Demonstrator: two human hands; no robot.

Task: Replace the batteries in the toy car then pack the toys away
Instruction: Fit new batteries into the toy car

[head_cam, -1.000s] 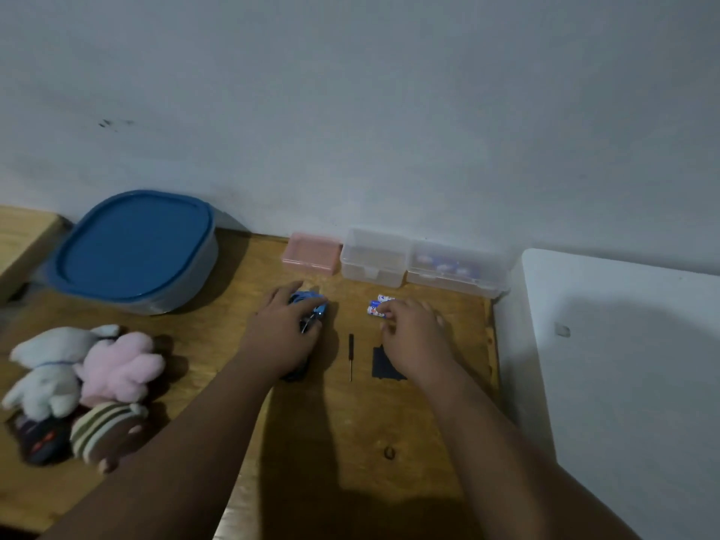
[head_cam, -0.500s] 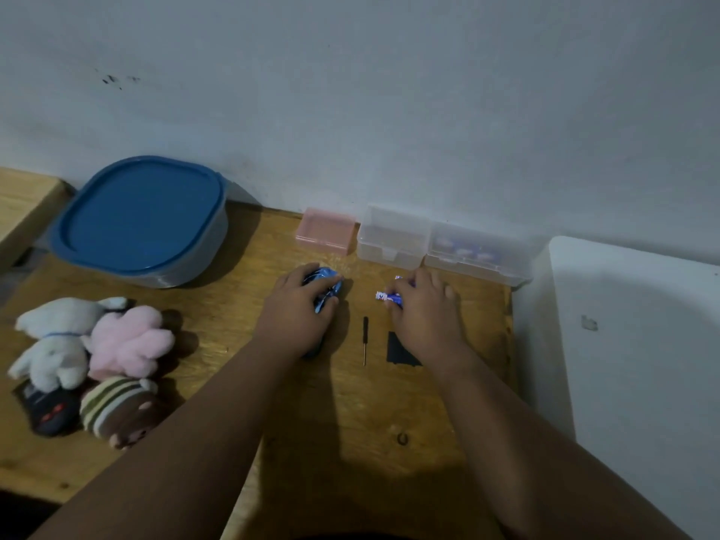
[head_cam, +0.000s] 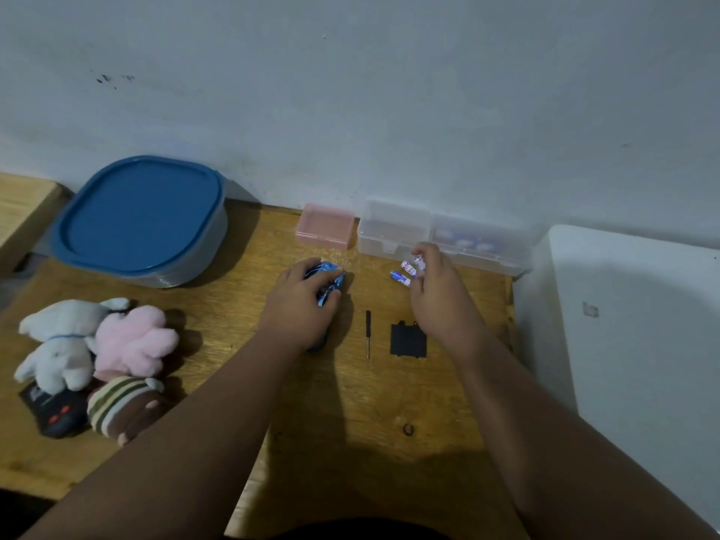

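Left hand (head_cam: 302,302) clamps car (head_cam: 329,280); right hand (head_cam: 440,294) fingers pinch batteries (head_cam: 405,271). Risk: loose pinch, battery drops, rolls off worktop (head_cam: 374,403).

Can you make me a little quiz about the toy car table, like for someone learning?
1. True or false: the screwdriver lies between the toy car and the black battery cover.
2. Which of the hands holds batteries? A) left hand B) right hand
3. Fill in: the big tub has a ____ lid.

Key
1. True.
2. B. The left hand rests on the toy car.
3. Blue, and the lid is on.
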